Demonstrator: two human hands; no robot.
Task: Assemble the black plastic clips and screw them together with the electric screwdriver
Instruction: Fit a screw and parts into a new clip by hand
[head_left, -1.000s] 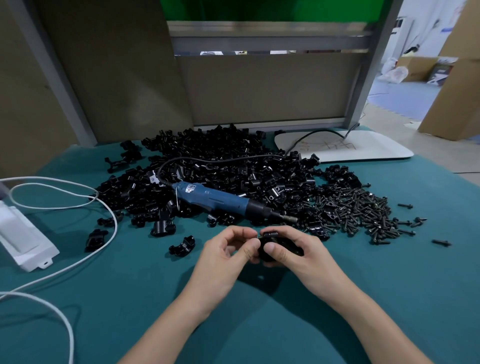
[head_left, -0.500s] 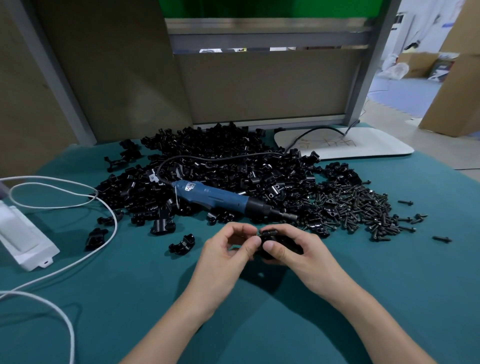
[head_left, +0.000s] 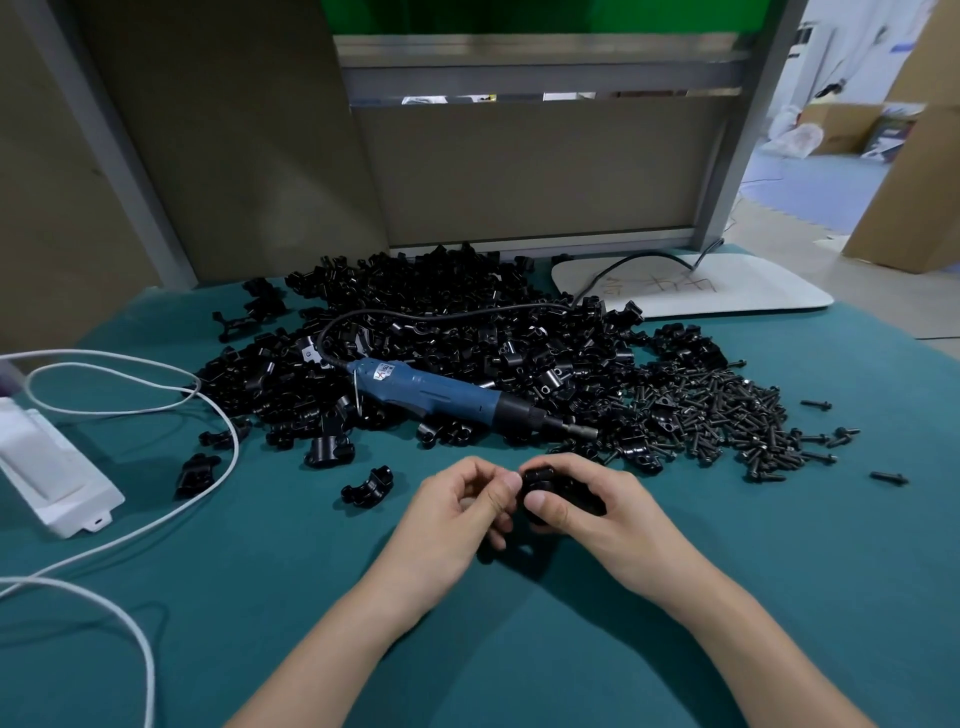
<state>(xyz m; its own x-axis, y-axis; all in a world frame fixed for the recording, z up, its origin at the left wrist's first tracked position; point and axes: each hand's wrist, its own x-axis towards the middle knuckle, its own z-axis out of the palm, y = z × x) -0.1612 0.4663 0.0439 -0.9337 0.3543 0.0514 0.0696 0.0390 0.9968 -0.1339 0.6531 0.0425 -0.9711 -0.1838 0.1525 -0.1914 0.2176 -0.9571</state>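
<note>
Right hand (head_left: 597, 512) had its grip clamped on the clip (head_left: 543, 480), thumb across the front. Clip was held just above the tabletop (head_left: 311, 597), near the front edge of the clip pile (head_left: 441, 322). Left hand (head_left: 452, 512) grip was closed at the clip's left end, thumb and forefinger pinching it. Possibly seating a screw there, but that spot was too small to tell.

Step in hand, my read: mating the two halves before driving. To do it well:
- Firm right grip so the halves sit flush.
- Line up the screw holes, check for no gap at the seam.
- Start the screw by hand and straight, so it doesn't cross-thread the plastic.

Electric screwdriver (head_left: 441, 397) lay idle on the pile, bit pointing toward the screws (head_left: 727, 415), just beyond the hands. Easy reach for the right hand if the left takes over holding. Short trigger pulls, square to the hole. Over-torque would likely strip or crack the plastic.
</note>
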